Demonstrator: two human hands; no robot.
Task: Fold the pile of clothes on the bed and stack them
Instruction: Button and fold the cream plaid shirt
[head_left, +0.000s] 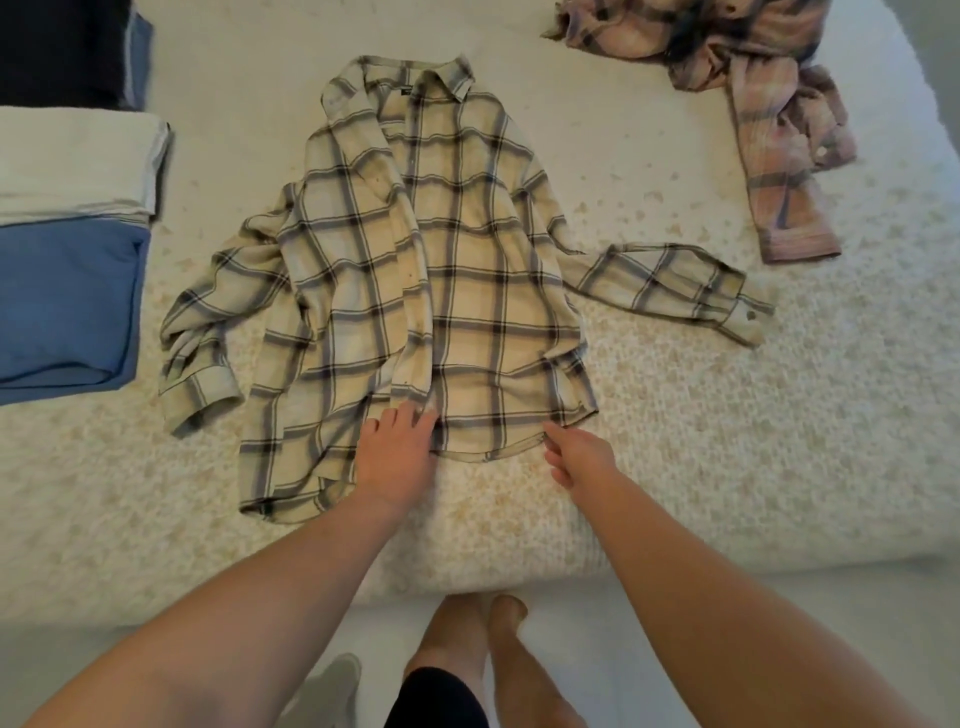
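the left hand is laid flat, hiding the plaid shirt's near hem; the right hand pinches it; collar pointed far, lengthwise near-to-far.

Home bedroom, white textured bed, folded clothes, loose shirts

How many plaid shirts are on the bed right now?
2. A cream plaid shirt lies spread flat mid-bed, both hands at its hem; a pink plaid shirt sits crumpled at the far right. Others may be hidden in the folded stack at left.
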